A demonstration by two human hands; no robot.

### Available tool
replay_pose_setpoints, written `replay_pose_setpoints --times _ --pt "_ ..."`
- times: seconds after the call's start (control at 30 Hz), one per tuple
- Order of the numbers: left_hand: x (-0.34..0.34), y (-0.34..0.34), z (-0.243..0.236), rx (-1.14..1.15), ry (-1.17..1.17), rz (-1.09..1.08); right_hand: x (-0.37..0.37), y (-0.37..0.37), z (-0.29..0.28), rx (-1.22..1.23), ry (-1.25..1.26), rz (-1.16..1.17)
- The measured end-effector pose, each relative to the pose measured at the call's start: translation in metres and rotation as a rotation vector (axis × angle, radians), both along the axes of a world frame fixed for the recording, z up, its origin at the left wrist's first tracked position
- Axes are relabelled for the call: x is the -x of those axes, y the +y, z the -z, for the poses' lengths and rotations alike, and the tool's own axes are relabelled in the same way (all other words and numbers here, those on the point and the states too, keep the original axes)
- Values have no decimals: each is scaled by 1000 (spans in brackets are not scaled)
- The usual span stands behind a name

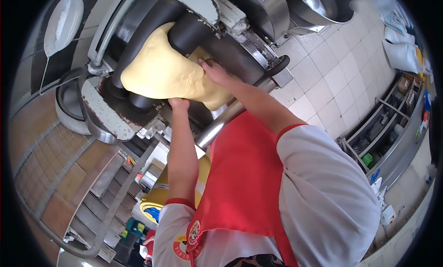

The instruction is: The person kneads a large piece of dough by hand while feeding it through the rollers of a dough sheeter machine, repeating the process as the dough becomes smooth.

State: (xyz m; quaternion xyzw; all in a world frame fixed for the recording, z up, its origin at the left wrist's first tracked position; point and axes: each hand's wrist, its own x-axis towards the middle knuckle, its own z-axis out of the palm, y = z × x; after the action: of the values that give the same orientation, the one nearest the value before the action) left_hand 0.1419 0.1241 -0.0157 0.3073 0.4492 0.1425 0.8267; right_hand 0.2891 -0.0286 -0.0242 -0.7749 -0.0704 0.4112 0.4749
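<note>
A wide, smooth sheet of yellow dough (159, 68) drapes over the dark rollers (189, 32) of a dough-rolling machine. My left hand (179, 104) holds the dough's near edge from below, with most of its fingers hidden under the sheet. Farther right, my right hand (215, 73) grips a fold of the dough, its thumb on the near side. Between and below my hands the dough wrinkles and hangs toward a shiny metal bar (217, 128). A further piece of dough shows beyond my right hand, against the machine's dark surface.
Worn pale side plates (108, 110) flank the rollers. A black knob (279, 66) sticks out at the machine's right. Steel mixing bowls (318, 6) stand at the far right. Below left are a yellow bin (154, 204) and a metal rack (92, 216); shelving (387, 119) lines the right.
</note>
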Motion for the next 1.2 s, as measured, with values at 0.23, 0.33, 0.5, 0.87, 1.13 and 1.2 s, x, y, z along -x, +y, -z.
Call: replay_pose_setpoints --times 0.23,0.33,0.5,0.87,1.13,1.2 --pt "-22 18 -12 -24 80 74 -28 31 -5 -263 294 -106" --pt "-12 30 -2 10 44 112 -24 36 -21 -421 657 99" --pt "-8 -7 17 -407 352 101 -15 -18 64 151 -145 -87" --pt "6 22 63 -465 379 734 -29 30 34 -172 -299 -636" --pt "20 -23 -123 -540 261 1096 15 -51 -73 -240 -187 -834" --pt "47 -32 -159 -436 153 921 29 -60 -134 -410 -146 -704"
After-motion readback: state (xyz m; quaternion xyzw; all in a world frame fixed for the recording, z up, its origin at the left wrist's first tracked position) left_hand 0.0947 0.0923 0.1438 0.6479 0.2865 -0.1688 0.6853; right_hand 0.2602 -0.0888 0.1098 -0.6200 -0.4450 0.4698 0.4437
